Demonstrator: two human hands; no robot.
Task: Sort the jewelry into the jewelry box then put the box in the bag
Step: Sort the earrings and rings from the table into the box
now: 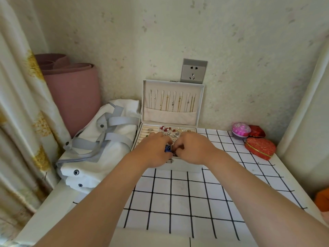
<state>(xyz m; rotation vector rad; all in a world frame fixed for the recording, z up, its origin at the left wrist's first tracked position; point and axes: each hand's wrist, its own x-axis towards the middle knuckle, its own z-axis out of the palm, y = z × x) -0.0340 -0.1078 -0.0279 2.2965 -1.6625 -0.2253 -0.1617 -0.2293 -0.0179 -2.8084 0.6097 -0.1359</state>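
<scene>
**First speaker:** What is the jewelry box made of?

**Second speaker:** The jewelry box (200,104) looks like white faux leather, matt and smooth. It is lined with pale, velvety cloth. Thin metal chains (179,103), gold and silver, glint inside its lid.

**First speaker:** And the things beside it?

**Second speaker:** The bag (110,157) is matt white woven cloth, with grey webbing straps and dark shiny snaps. The table cover (178,193) is a smooth white sheet with black grid lines. Whether it is paper or plastic is hard to tell. A heart-shaped box (260,147) wears red patterned fabric with glossy gold trim.

**First speaker:** Anything in the hands?

**Second speaker:** The left hand (154,150) pinches a small blue piece (168,149), which is glossy.
</scene>
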